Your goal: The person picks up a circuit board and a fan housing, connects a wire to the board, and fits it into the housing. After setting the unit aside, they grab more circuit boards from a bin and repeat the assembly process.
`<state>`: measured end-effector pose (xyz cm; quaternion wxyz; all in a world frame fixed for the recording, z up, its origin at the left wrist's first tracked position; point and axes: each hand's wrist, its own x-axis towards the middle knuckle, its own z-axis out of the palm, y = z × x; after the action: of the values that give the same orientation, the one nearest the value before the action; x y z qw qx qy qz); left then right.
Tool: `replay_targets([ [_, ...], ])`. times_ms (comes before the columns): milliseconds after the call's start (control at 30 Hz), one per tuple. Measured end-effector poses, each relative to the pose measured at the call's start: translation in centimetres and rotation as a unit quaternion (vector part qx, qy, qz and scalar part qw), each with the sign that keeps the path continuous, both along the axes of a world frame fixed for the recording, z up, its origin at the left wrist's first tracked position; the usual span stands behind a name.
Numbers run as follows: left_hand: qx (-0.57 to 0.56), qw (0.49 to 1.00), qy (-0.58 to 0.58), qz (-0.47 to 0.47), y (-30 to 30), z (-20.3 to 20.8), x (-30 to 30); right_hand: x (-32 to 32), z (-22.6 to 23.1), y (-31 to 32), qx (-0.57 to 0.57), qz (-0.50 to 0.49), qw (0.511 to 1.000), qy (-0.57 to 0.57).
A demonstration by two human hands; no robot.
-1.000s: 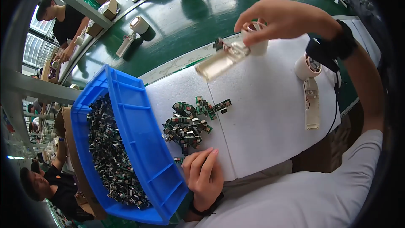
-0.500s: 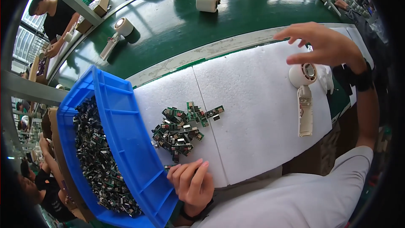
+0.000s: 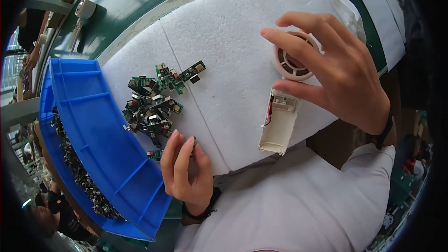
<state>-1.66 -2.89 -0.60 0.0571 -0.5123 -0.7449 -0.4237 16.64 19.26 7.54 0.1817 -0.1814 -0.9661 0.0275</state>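
- An electronics assembly workshop is showing here: circuit boards (image 3: 156, 105) are lying piled on a white foam mat (image 3: 233, 42).
- A blue bin (image 3: 100, 144) is holding more parts.
- Another worker (image 3: 30, 32) is standing at the green bench (image 3: 126, 0).

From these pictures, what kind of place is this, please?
Probably an electronics assembly workshop: small green circuit boards heaped on a white foam mat, a blue parts bin, and the right hand at a white plastic housing.
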Motion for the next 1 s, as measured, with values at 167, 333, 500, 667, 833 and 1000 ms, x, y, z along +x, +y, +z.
replay_targets([
  [167,-0.07,0.997,-0.009,0.005,-0.6,1.6,-0.1,1.0,0.5,-2.6,0.0,0.021,1.0,0.012],
  [333,-0.05,0.995,-0.001,-0.084,0.2,2.0,-0.3,1.7,-0.9,-4.5,-0.097,0.032,0.993,-0.066],
  [500,0.01,0.961,-0.087,-0.263,1.9,3.1,1.4,0.9,-1.0,-4.3,-0.082,0.064,0.992,-0.071],
  [667,0.014,0.918,-0.138,-0.372,3.5,2.2,2.9,1.0,-3.1,-4.1,-0.118,0.055,0.991,0.02],
  [833,0.007,0.905,-0.173,-0.389,3.9,2.0,2.5,1.0,-4.1,-4.0,-0.152,0.047,0.983,0.087],
  [1000,0.005,0.904,-0.158,-0.397,3.9,1.8,2.8,0.8,-3.1,-3.8,-0.172,0.046,0.983,0.052],
])
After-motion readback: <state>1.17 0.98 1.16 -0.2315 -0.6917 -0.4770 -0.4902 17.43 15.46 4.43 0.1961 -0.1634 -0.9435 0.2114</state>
